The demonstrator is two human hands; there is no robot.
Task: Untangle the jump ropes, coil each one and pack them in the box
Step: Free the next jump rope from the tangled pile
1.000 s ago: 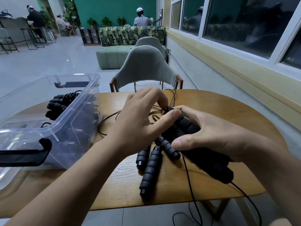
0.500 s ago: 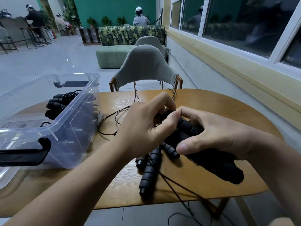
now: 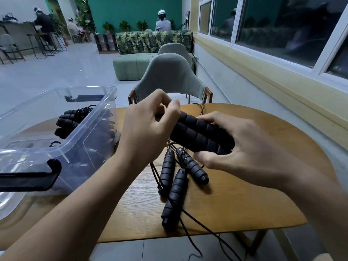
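My right hand (image 3: 235,147) grips a pair of black ribbed jump-rope handles (image 3: 199,134) lifted above the wooden table (image 3: 244,194). My left hand (image 3: 148,129) pinches the far end of that pair, where the thin cord comes out. Three more black handles (image 3: 175,187) lie fanned on the table below, their cords (image 3: 190,236) trailing over the near edge. A clear plastic box (image 3: 75,140) at the left holds several coiled ropes with black handles (image 3: 69,119).
The box has black latch handles (image 3: 30,176) at its near end. A grey chair (image 3: 169,78) stands behind the table. A windowed wall runs along the right. People sit far off at the back of the room.
Both hands have raised the held pair of handles higher off the table. The loose cord that lay on the table left of my hands has been drawn in.
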